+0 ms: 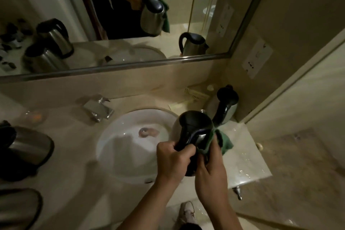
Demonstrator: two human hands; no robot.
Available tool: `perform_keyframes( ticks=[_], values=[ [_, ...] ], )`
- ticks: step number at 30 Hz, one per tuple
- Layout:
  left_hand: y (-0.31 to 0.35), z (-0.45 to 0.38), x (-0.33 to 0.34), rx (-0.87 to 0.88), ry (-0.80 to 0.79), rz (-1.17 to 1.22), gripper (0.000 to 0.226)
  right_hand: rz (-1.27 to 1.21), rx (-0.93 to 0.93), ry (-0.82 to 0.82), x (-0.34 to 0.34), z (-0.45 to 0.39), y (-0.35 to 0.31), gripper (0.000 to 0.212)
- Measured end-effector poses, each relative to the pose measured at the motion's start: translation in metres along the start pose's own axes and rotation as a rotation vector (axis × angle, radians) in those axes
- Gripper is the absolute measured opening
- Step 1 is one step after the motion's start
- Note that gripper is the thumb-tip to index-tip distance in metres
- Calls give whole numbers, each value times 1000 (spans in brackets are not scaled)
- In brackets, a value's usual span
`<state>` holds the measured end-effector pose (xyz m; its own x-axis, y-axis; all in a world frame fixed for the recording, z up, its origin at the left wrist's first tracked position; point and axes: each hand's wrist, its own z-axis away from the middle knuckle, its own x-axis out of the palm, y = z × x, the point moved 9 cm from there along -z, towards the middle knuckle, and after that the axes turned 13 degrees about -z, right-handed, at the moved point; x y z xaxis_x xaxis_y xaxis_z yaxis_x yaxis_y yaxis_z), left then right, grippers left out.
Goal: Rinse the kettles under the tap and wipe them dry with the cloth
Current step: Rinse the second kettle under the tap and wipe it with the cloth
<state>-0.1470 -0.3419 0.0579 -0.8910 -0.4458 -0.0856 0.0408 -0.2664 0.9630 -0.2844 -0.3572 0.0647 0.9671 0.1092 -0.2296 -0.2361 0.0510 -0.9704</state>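
green cloth (pixel 225 143) in right hand (pixel 211 172); left hand (pixel 170 160) grips kettle (pixel 194 129).

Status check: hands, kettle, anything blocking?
Left hand grips black handle of steel kettle over white basin. Right hand presses green cloth to its side. Second steel kettle close behind.

Two kettles at left (pixel 26 147) (pixel 18 209): both cut off by the frame edge, bases unseen. Held kettle (pixel 194 127): lower body hidden behind both hands. Small dark items in the mirror (pixel 11 43): too blurred to identify.
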Motion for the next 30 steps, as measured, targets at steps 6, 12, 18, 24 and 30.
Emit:
perform_keyframes(
  ticks=[6,12,18,24,30],
  values=[
    [-38,-26,38,-57,148,-41,29,67,91,-80,-11,-43,46,63],
    [-80,-66,67,-96,233,-83,28,79,135,-191,-17,-79,87,58],
    [-105,-104,85,-90,321,-141,31,89,112,-292,-15,-104,106,58],
    [-114,-129,101,-87,360,-209,33,65,232,-252,-26,-115,133,53],
    [-112,-146,127,-195,321,-48,26,108,405,-212,-50,-122,163,35]
  ],
)
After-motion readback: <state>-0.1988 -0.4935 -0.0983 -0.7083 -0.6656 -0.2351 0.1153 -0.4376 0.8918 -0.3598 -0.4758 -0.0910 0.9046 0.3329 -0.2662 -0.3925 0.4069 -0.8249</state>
